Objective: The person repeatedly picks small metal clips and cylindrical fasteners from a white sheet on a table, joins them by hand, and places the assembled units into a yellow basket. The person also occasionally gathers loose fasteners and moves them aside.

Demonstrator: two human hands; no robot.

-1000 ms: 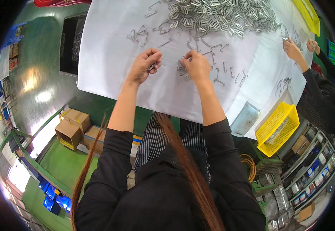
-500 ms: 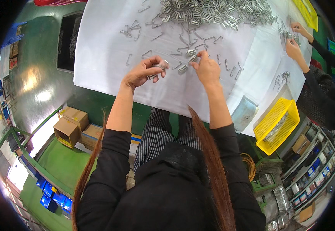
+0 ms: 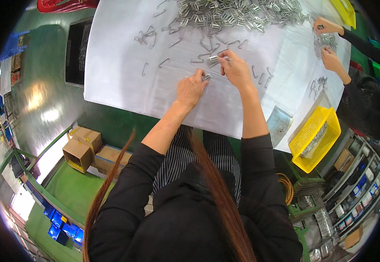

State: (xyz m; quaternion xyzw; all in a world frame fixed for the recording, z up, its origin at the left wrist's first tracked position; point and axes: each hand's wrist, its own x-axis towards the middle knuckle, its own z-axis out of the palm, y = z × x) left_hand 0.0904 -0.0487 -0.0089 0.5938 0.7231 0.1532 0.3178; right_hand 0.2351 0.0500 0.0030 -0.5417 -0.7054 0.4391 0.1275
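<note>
Over the white-covered table (image 3: 124, 65), my left hand (image 3: 191, 88) is closed, its fingertips on a small slotted metal buckle (image 3: 206, 77); whatever lies under its palm is hidden. Just to the right and a little farther away, my right hand (image 3: 237, 70) pinches another metal buckle (image 3: 213, 60) between thumb and fingers. Loose bent wire hooks (image 3: 164, 62) lie scattered around both hands. A big heap of the same slotted buckles (image 3: 242, 13) covers the far part of the table.
At the right, a co-worker's hands (image 3: 331, 56) handle metal pieces beside a few wire hooks (image 3: 318, 85). A yellow basket (image 3: 314, 139) stands at the table's right edge, near a clear plastic bag (image 3: 279, 122). A black tray (image 3: 77, 52) is left of the table.
My left hand has moved right and turned palm down, bringing its buckle close to the right hand. My right hand now holds a buckle that lay near its fingers.
</note>
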